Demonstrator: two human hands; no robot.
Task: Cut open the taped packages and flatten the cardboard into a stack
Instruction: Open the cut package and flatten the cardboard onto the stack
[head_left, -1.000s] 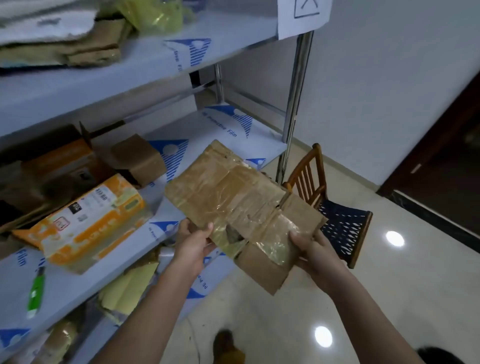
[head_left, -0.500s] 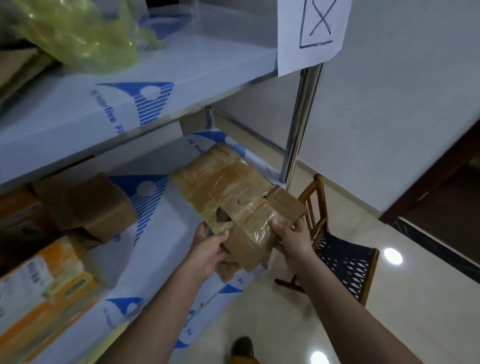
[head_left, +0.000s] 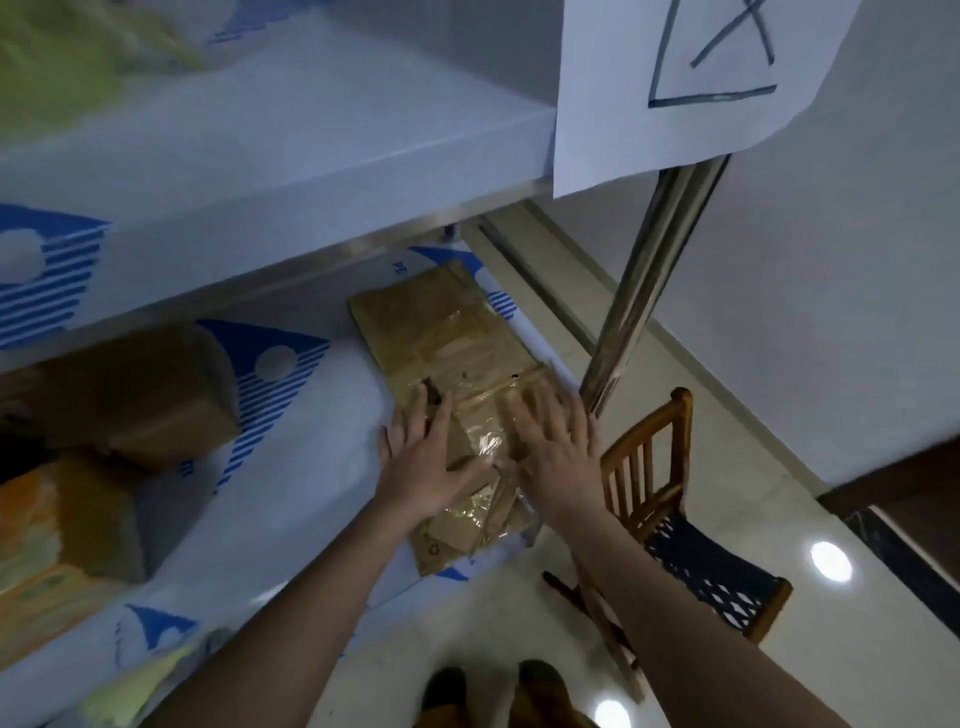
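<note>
A flattened brown cardboard package (head_left: 441, 338), streaked with shiny clear tape, lies on the right end of the middle shelf (head_left: 311, 467). My left hand (head_left: 423, 457) presses flat on its near left part with fingers spread. My right hand (head_left: 553, 447) presses flat on its near right part, fingers straight. The cardboard's near edge hangs slightly past the shelf front under my wrists.
A closed brown box (head_left: 135, 395) and an orange printed package (head_left: 57, 530) sit on the same shelf to the left. The upper shelf (head_left: 291, 145) overhangs, with a paper sign (head_left: 691, 78) at its corner. A steel post (head_left: 649, 280) and a wooden chair (head_left: 691, 525) stand to the right.
The cardboard went from being held in the air between both hands to lying on the middle shelf. Both hands let go of their grip and now press flat on it.
</note>
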